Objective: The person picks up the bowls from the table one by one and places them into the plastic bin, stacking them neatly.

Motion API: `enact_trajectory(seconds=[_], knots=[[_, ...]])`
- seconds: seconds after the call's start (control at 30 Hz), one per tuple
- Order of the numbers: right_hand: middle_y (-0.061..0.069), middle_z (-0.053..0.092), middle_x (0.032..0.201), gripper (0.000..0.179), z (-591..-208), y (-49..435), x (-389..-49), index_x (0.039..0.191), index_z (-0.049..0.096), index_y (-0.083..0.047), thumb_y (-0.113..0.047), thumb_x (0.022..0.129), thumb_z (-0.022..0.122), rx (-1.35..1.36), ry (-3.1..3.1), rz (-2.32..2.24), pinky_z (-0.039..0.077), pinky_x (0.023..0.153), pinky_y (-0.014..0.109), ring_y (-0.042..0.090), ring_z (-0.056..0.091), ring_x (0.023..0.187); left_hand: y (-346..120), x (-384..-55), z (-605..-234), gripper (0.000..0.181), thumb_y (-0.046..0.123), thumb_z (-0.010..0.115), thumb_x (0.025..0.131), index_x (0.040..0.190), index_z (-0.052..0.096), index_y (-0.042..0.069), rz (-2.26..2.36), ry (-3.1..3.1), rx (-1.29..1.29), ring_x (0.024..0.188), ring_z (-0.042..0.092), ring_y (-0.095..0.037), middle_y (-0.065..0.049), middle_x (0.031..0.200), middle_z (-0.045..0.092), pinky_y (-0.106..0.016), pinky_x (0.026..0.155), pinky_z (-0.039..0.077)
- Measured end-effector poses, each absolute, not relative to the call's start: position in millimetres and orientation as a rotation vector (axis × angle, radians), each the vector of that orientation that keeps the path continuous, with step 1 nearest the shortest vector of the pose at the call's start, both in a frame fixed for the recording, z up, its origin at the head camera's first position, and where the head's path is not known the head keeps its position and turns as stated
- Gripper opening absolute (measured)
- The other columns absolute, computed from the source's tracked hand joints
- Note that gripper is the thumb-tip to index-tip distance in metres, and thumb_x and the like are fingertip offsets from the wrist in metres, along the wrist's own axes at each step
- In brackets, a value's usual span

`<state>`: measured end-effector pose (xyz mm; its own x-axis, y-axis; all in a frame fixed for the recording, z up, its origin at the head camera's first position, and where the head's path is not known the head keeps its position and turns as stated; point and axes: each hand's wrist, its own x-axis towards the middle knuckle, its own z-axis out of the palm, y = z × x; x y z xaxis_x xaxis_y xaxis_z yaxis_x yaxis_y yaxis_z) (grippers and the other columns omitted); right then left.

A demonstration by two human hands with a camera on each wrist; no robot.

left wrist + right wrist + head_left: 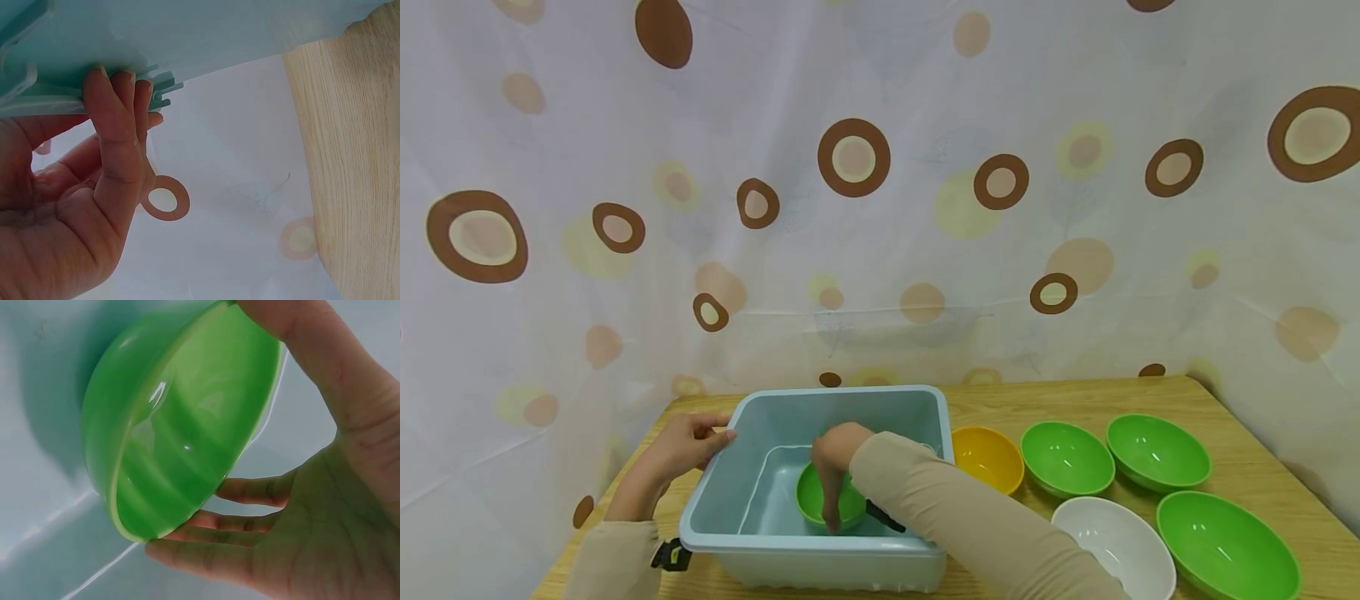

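The right hand (838, 467) is clamped on a green bowl (181, 456), its thumb over one side of the rim and its fingers at the opposite side. That bowl sits upright, low inside a pale blue tub (827, 571); whether its base touches the tub's floor, I cannot tell. The left hand (681, 450) pinches the tub's left rim, with the fingertips curled up under the lip in the left wrist view. Beige sleeves (958, 512) cover both arms, and a black strap (672, 555) circles the left wrist. The tub stands on a wooden tabletop (1060, 400). Just beside its right wall is an orange bowl (988, 462), then a second green bowl (1067, 458) and a third green bowl (1157, 452). Nearer the person are a white bowl (1120, 542), partly hidden by the right sleeve, and a fourth green bowl (1225, 546). Behind the tabletop hangs a pale cloth (880, 250) with brown, peach and yellow ovals.
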<state>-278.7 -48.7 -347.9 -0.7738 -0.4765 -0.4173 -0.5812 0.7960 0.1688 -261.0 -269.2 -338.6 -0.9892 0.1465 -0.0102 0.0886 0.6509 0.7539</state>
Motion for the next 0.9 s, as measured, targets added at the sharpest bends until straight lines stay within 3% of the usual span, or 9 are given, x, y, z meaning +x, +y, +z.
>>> enact_trajectory(seconds=[0.43,0.7,0.9], knots=[[-0.004,0.057,0.109,0.084,-357.3,-50.8,-281.9,0.124,0.057,-0.022,-0.059,0.054,0.087,-0.819,2.654,0.412,0.049,0.080,0.027,0.011,0.052,0.094,-270.5,-261.1,-340.3,0.041,0.013,0.062,0.094,0.128,0.056,-0.011,1.270,2.789,0.222,0.066,0.061,-0.017,-0.006,0.074,0.058,-0.032,0.061,0.055],[0.000,0.047,0.136,0.112,-359.0,-53.4,-281.8,0.145,0.039,-0.019,-0.057,0.053,0.089,-0.765,2.653,0.439,0.047,0.091,0.027,0.014,0.048,0.118,-269.4,-261.1,-339.4,0.042,0.013,0.062,0.094,0.129,0.055,-0.010,1.266,2.792,0.189,0.066,0.061,-0.017,-0.006,0.073,0.057,-0.032,0.062,0.054],[0.000,0.048,0.134,0.109,-356.4,-53.1,-279.4,0.143,0.041,-0.018,-0.054,0.053,0.090,-0.762,2.644,0.428,0.047,0.091,0.028,0.014,0.049,0.115,-269.1,-260.1,-338.7,0.041,0.013,0.062,0.094,0.128,0.056,-0.010,1.265,2.790,0.189,0.066,0.061,-0.017,-0.006,0.074,0.058,-0.031,0.061,0.054]])
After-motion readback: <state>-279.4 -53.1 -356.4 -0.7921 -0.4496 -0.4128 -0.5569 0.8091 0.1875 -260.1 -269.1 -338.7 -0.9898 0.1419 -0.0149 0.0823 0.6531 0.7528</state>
